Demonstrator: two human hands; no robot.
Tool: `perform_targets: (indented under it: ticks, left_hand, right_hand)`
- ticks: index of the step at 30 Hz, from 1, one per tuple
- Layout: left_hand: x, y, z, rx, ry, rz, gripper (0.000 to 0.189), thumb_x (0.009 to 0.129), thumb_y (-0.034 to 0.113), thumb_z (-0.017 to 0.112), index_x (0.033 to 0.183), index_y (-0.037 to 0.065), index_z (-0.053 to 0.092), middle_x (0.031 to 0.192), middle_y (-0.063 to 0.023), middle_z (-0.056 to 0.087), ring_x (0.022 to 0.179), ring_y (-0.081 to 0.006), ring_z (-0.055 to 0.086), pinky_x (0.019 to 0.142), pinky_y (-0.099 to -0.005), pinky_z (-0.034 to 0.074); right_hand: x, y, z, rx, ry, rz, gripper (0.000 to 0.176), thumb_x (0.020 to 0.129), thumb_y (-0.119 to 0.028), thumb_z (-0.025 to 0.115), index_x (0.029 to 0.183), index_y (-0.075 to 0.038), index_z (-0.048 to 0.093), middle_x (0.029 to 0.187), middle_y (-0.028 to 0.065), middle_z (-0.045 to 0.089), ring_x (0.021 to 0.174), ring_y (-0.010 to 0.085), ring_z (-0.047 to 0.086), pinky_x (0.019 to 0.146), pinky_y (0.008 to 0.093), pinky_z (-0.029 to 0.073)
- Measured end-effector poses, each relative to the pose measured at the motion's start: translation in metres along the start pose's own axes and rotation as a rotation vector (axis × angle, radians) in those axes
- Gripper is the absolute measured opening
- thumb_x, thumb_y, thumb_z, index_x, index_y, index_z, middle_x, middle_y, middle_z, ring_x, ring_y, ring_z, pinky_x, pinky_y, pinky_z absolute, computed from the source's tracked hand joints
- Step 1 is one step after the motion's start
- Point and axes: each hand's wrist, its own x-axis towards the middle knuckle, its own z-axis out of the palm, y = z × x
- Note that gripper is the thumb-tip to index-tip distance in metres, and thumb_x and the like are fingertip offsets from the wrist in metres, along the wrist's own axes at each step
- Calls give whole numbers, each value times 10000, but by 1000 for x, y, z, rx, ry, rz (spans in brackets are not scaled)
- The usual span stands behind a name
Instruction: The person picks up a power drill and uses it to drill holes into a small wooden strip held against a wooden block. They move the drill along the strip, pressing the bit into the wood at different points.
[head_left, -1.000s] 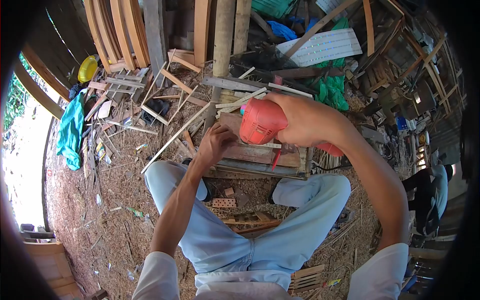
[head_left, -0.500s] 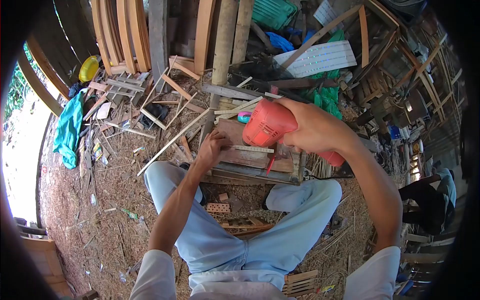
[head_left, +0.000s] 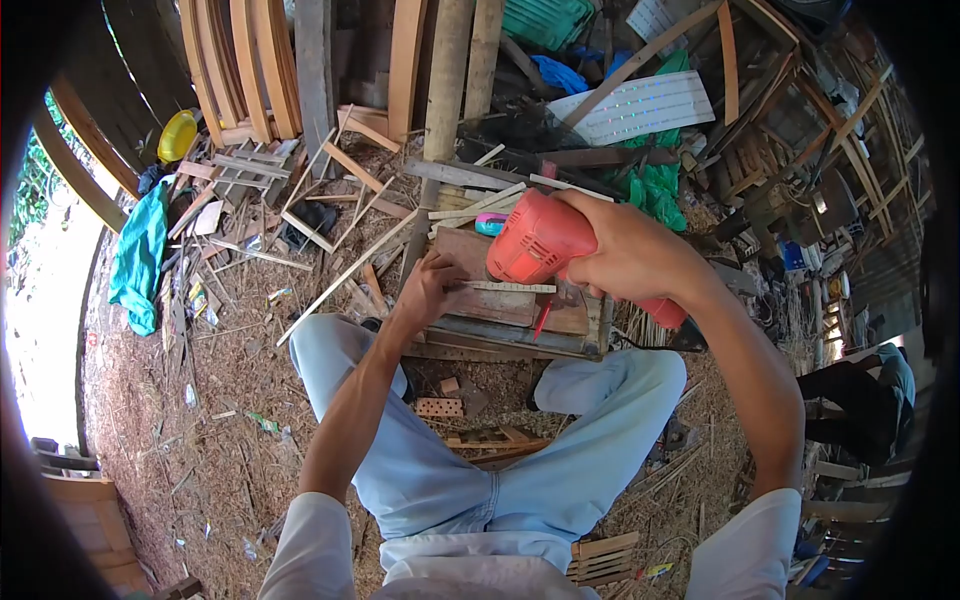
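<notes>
My right hand (head_left: pixel 625 250) is wrapped around the grip of a red power drill (head_left: pixel 540 238), whose body points down toward the low wooden bench. Under it lies a thin wooden strip (head_left: pixel 510 287) with a row of small marks or holes along it. The strip's left end is pinched by my left hand (head_left: pixel 433 285), its fingers bent over it. The drill's front end hides part of the bench near the strip. A reddish board (head_left: pixel 465 255) is beneath the strip, and a thin red stick (head_left: pixel 541 322) shows beside it. A pink and teal object (head_left: pixel 491 223) rests behind the drill.
Pale strips (head_left: pixel 480 208) lie at the bench's far side. Wood scraps and shavings cover the floor (head_left: pixel 200 430). A long strip (head_left: pixel 345 280) leans at left. A perforated brick (head_left: pixel 440 407) lies between my legs. Another person (head_left: pixel 862 400) is at far right.
The wooden strip has shifted slightly right and up under the drill, along with my left hand. My right hand keeps its hold on the drill.
</notes>
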Motion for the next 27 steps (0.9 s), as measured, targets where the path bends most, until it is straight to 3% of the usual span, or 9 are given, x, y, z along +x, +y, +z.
perform_targets:
  ticks: [15,18,20,23,27]
  left_hand:
    - [3,3,0,7,-28,-48,184,710,120,799,853,30,726,827,-65,648,821,-261,560,779,-388,462]
    - [3,3,0,40,-41,-44,189,704,99,797,866,34,726,816,-72,640,829,-268,563,776,-392,464]
    - [4,2,0,33,-41,-39,194,701,94,797,872,38,726,817,-73,639,834,-270,563,775,-393,465]
    - [1,1,-1,20,-45,-58,176,705,103,783,859,51,719,854,-69,650,857,-276,578,783,-403,469]
    - [3,2,-1,20,-50,-64,151,717,110,767,847,54,713,884,-70,664,872,-286,592,793,-413,472]
  right_hand:
    - [9,3,4,-38,-27,-1,645,739,-53,644,1357,-39,462,935,134,677,656,183,648,606,338,536]
    - [11,8,9,-97,-18,-14,648,739,-68,664,1354,-27,466,1028,179,672,785,259,680,717,366,546]
    - [13,14,15,-137,51,-104,644,742,-81,673,1350,-18,471,1126,226,647,961,342,668,847,394,524]
    - [10,3,12,-147,0,-40,644,749,-86,670,1355,-14,463,1184,256,623,1080,386,629,924,413,495]
    - [5,-6,13,-165,-26,6,645,753,-83,661,1362,-23,458,1185,263,624,1073,393,635,907,430,504]
